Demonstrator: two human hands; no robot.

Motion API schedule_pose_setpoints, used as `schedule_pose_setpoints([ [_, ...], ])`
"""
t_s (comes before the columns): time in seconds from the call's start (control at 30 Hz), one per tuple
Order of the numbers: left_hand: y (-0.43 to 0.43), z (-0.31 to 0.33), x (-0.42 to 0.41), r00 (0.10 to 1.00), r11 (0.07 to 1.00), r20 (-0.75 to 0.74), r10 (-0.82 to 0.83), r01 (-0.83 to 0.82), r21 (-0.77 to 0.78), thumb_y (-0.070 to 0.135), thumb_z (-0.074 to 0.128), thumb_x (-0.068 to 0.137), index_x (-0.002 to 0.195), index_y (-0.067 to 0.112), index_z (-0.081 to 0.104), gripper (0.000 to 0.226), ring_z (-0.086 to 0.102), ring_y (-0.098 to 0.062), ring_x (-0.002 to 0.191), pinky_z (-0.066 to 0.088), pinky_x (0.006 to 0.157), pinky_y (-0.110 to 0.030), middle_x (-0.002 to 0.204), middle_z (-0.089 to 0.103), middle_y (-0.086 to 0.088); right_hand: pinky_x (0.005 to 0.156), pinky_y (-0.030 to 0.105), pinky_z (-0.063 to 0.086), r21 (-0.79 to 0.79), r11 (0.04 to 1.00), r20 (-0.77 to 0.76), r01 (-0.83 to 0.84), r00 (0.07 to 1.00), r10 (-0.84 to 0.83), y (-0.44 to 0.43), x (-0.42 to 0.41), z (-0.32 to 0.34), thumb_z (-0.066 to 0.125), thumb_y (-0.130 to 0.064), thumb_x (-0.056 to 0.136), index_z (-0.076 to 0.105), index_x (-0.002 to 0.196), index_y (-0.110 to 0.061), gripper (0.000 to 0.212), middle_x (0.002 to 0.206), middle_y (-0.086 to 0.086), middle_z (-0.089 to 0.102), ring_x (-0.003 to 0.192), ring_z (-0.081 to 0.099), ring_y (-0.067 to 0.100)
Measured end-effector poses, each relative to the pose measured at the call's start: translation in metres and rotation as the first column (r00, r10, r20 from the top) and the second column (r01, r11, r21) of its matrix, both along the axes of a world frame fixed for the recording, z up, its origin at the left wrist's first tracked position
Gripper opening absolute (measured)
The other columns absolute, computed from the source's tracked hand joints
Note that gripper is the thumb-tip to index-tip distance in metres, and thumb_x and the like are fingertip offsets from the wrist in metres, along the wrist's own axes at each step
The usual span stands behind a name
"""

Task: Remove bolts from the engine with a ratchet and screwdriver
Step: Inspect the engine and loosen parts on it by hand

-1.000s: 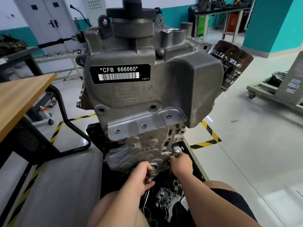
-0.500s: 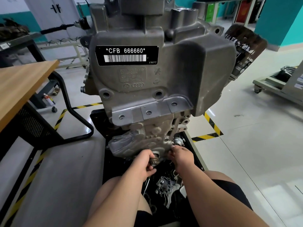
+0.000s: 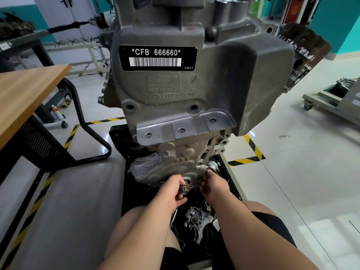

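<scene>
The big grey metal engine [image 3: 185, 98] stands up tall in the middle, right in front of the person. It has a black sticker with white letters and a bar code [image 3: 158, 58] near the top. The engine sits in a flat black tray [image 3: 117, 136] on the floor.

Both hands are low down at the bottom of the engine. The left hand [image 3: 172, 190] has its fingers and thumb curled round a small round metal piece with ridges [image 3: 184, 190], which sits against the bottom edge of the engine. The right hand [image 3: 213, 187] is just beside it, with its fingertips touching the engine's bottom edge. Its back faces the camera, so I cannot tell if it pinches anything.

Inside the black tray, in front of the engine and between the person's knees, lies a loose silver metal part with holes and arms [image 3: 196, 221]. Other small bits lie near it, but they are too dark to make out.

To the left is a brown wooden table with black legs [image 3: 29, 94]. A small white spray can [image 3: 56, 112] stands on the floor under it. Yellow and black striped tape [image 3: 253, 151] runs along the shiny pale floor. Far to the right is a grey cart on wheels [image 3: 329, 102].
</scene>
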State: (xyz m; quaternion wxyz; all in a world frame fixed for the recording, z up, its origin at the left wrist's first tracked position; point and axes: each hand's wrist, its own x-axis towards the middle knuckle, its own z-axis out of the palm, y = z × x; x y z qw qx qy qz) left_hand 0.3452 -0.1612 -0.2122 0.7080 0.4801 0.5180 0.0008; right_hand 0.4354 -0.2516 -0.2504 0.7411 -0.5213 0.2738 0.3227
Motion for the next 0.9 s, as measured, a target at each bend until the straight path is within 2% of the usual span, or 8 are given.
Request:
schedule_pose_setpoints([
  [0.17,-0.0015,0.0008,-0.0003,1.000,1.000,0.001,0.004,-0.004,0.010,0.012,0.053,0.080,0.085,0.008,0.057,0.007,0.038,-0.015,0.053,0.049,0.059,-0.032,0.072,0.048,-0.006,0.049,0.028,0.043,-0.286,0.955,0.116,-0.076,0.987,0.113,-0.0030,0.0034,-0.0007,0.055,-0.027,0.093,0.061,0.074,-0.007,0.028,0.070,0.008,0.059,0.057,0.052,0.022],
  [0.33,-0.0010,0.0014,-0.0002,1.000,1.000,-0.002,0.000,0.000,0.014,0.012,0.053,0.080,0.087,0.008,0.057,0.010,0.038,-0.015,0.052,0.050,0.059,-0.032,0.072,0.049,-0.006,0.046,0.023,0.043,-0.128,0.988,0.113,-0.081,0.989,0.096,-0.0016,0.0007,-0.0003,0.065,-0.027,0.089,0.059,0.076,-0.011,0.021,0.057,0.001,0.052,0.045,0.045,0.015],
  [0.4,-0.0007,0.0016,-0.0003,1.000,1.000,-0.003,0.000,0.000,0.017,0.012,0.053,0.080,0.086,0.008,0.057,0.009,0.038,-0.015,0.053,0.050,0.060,-0.032,0.074,0.050,-0.006,0.043,0.022,0.040,-0.118,0.990,0.112,-0.075,0.990,0.088,-0.0012,0.0010,-0.0005,0.065,-0.023,0.090,0.057,0.075,-0.013,0.020,0.053,0.000,0.049,0.042,0.042,0.014],
  [0.57,-0.0009,0.0012,0.0002,1.000,1.000,-0.010,0.002,-0.002,0.013,0.012,0.053,0.079,0.085,0.008,0.058,0.009,0.039,-0.015,0.053,0.050,0.059,-0.033,0.073,0.049,-0.007,0.054,0.032,0.040,-0.335,0.940,0.248,-0.057,0.957,0.147,-0.0013,0.0004,-0.0045,0.059,-0.030,0.092,0.057,0.063,-0.011,0.035,0.058,0.007,0.051,0.052,0.044,0.021],
  [0.63,-0.0009,0.0016,0.0000,1.000,1.000,-0.012,0.004,-0.004,0.014,0.012,0.053,0.079,0.084,0.008,0.057,0.008,0.039,-0.015,0.052,0.050,0.059,-0.033,0.072,0.049,-0.007,0.055,0.033,0.041,-0.357,0.932,0.262,-0.058,0.952,0.160,-0.0010,-0.0005,-0.0034,0.059,-0.032,0.091,0.057,0.063,-0.010,0.035,0.058,0.007,0.053,0.053,0.046,0.022],
  [0.9,-0.0008,0.0008,0.0001,1.000,1.000,-0.003,0.012,-0.012,0.007,0.011,0.053,0.078,0.083,0.009,0.057,0.007,0.038,-0.015,0.051,0.051,0.061,-0.034,0.070,0.049,-0.006,0.039,0.021,0.039,-0.056,0.998,0.069,-0.027,0.997,0.030,-0.0009,0.0028,0.0008,0.067,-0.020,0.089,0.057,0.072,-0.011,0.022,0.053,0.001,0.047,0.040,0.039,0.011],
])
